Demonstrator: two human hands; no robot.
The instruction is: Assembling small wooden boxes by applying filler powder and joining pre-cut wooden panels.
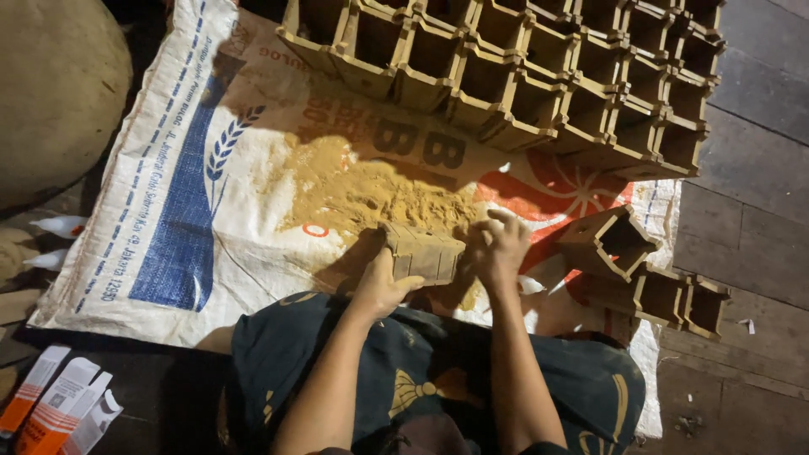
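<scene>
Two hands held a clay block over the sand.

From the head view, mid frame, the left hand point(381, 285) curled around the block point(424, 252) and the right hand point(497, 246) pressed its end; an even, steady grip seemed best. Below lay a sack point(190, 211) with sand point(371, 192) on a dark wood floor point(750, 168), with blocks point(539, 67) stacked at the top.

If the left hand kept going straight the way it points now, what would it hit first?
The left hand points up-frame and already touches the wooden block. Past that lies the pile of yellowish powder on the printed sack, then probably the rows of open wooden boxes; depth is unclear.
</scene>
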